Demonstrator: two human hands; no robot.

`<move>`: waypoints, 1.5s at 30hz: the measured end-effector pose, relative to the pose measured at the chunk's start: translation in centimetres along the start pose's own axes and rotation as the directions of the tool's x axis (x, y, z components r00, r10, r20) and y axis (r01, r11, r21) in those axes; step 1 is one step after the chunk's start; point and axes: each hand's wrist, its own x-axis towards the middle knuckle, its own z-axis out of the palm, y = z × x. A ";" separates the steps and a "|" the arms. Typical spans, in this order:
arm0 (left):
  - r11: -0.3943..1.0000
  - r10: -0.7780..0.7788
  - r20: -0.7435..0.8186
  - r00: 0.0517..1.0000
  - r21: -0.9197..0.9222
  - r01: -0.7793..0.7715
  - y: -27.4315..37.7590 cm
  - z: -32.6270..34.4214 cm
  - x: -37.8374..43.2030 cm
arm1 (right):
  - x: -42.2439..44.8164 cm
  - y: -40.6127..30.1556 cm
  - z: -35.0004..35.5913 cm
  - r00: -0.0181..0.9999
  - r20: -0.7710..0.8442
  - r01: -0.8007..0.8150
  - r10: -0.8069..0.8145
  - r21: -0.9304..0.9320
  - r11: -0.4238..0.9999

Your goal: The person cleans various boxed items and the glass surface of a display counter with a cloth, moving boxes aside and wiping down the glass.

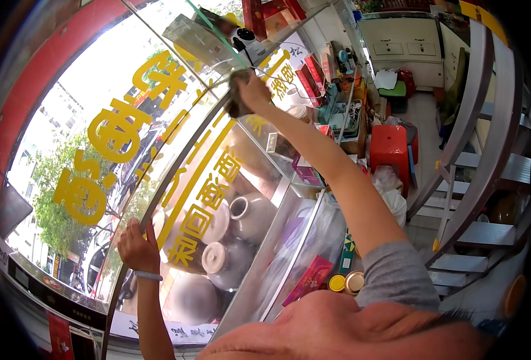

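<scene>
My right hand (254, 92) is stretched out far ahead and clutches a dark, bunched cloth (237, 96). The cloth is at the upper end of a dark metal window frame (184, 155), close to a glass shelf edge. Lower down on the left, my left hand (138, 245) grips the same frame, thumb on one side and fingers on the other. A pale bracelet (148, 275) circles that wrist. Yellow lettering (116, 130) covers the window glass. Behind the lower pane stand several stoneware jars (252, 213), some with lids.
On the right stands a metal stepladder (465, 180), near a red plastic stool (389, 148). A glass display case (288, 252) below my right arm holds boxes and gold-lidded jars (354, 282). A white camera (245, 37) with a cable sits above my right hand.
</scene>
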 end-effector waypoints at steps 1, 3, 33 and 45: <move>1.000 -0.011 0.002 1.000 -0.011 0.011 0.7 0.3 0.3 | 2.6 1.2 -0.9 0.997 -0.068 -0.049 0.045 -0.054 0.997; 1.000 -0.020 0.033 0.999 -0.001 0.020 0.8 0.5 0.2 | 3.5 0.5 -0.7 0.993 -0.060 -0.103 0.097 -0.106 0.989; 1.000 -0.005 -0.225 0.974 0.022 0.010 0.5 3.5 0.5 | -7.3 -4.1 3.5 0.618 0.356 0.783 -0.701 -0.350 0.513; 0.999 -0.042 0.037 0.998 0.005 0.042 -0.6 1.7 -0.2 | -19.9 -12.6 5.1 0.400 0.638 0.879 -0.658 -0.064 0.473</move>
